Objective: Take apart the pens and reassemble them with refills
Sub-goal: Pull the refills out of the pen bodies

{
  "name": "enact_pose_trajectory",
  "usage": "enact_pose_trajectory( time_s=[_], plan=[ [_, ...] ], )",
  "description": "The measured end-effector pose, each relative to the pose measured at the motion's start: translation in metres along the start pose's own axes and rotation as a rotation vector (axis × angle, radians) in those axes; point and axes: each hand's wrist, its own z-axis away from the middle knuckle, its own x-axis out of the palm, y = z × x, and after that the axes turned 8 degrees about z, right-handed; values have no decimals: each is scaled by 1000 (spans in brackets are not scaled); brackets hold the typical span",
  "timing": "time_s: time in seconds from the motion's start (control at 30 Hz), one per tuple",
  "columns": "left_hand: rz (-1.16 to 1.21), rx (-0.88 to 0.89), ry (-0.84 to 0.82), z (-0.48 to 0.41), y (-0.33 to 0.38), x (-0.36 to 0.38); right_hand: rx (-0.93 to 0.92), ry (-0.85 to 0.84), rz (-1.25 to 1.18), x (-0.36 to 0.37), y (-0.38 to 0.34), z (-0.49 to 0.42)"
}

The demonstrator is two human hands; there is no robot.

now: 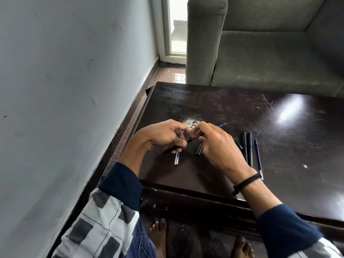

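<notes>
Midway, it seems: the left hand (165,135) grips a black pen barrel (172,148) while the right hand (217,146) pinches a blue refill (222,125) at its mouth. Right of the fingers (204,127), two pens (247,146) lie on the counter (223,105), apparently still whole.

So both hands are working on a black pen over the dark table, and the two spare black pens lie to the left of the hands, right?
Not quite: in the head view the two spare black pens lie to the right of the right hand. Otherwise yes: it and the left hand hold a black pen over the dark table.
</notes>
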Motion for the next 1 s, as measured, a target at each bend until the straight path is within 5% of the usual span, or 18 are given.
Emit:
enact_pose_trajectory(
  time_s=[0.27, 1.0],
  plan=[
    [-13, -28, 15, 1, -2, -4, 156, 93, 13, -10, 11, -5],
    [-115, 43, 11, -6, -3, -1, 100, -1, 79, -14, 4, -4]
  ],
)
